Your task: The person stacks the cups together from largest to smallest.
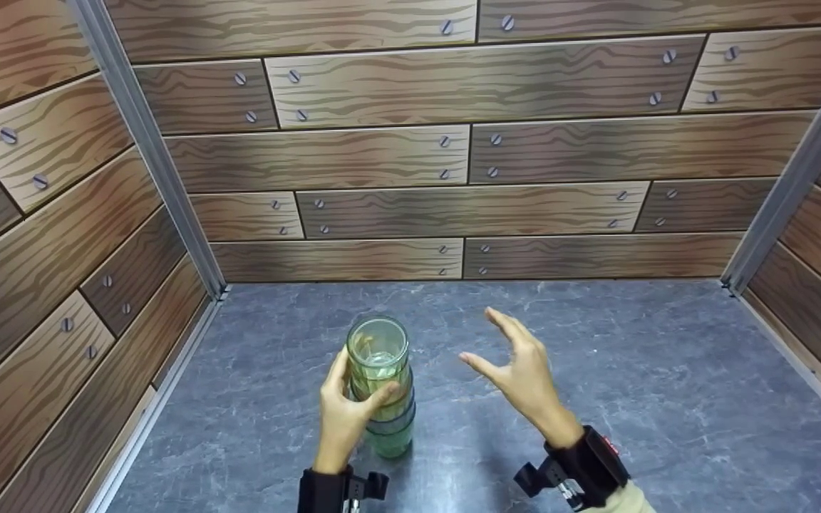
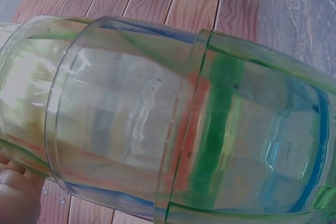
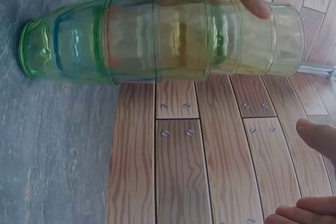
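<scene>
A tall stack of tinted see-through cups (image 1: 390, 420), nested one in another, stands near the front of the grey marbled surface. My left hand (image 1: 345, 417) grips the upper part of the stack, thumb on its near side and fingers round the left. In the right wrist view the stacked cups (image 3: 134, 38) run from green and blue low down to pale yellow at the top. Close up, the left wrist view shows the clear and green cup walls (image 2: 121, 103). To the right of the stack, my right hand (image 1: 524, 370) hovers with thumb and fingers spread apart, holding nothing.
A wood-plank patterned back wall (image 1: 382, 206) and matching side walls (image 1: 47, 285) enclose the grey marbled surface (image 1: 653, 385). Metal corner posts (image 1: 161, 171) stand at the back left and right. Both wrists wear black camera straps (image 1: 585, 467).
</scene>
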The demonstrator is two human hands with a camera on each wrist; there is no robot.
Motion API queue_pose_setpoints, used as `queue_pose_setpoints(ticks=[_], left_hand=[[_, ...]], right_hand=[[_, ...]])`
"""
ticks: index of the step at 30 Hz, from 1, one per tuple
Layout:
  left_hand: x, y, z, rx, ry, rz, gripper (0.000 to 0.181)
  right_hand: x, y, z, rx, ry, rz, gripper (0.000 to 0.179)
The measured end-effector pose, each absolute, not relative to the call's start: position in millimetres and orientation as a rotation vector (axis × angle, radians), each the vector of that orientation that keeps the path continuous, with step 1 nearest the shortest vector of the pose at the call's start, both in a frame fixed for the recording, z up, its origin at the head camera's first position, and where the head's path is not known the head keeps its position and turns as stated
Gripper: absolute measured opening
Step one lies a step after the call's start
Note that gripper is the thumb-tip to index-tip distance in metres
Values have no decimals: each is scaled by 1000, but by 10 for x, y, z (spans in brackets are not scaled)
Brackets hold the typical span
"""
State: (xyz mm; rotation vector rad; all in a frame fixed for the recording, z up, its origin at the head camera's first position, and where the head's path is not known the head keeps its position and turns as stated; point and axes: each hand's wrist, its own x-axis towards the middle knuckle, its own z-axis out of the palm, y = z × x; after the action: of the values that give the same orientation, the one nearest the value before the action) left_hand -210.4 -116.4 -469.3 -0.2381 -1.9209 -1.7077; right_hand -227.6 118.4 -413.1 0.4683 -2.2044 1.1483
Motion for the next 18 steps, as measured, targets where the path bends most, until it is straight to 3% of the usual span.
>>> queue_pose_setpoints(ticks=[18], left_hand=[[-2102, -1176, -4702, -229, -1932, -1711, 83]], right_hand=[[-2378, 1468, -4295, 373, -2214, 1101, 70]])
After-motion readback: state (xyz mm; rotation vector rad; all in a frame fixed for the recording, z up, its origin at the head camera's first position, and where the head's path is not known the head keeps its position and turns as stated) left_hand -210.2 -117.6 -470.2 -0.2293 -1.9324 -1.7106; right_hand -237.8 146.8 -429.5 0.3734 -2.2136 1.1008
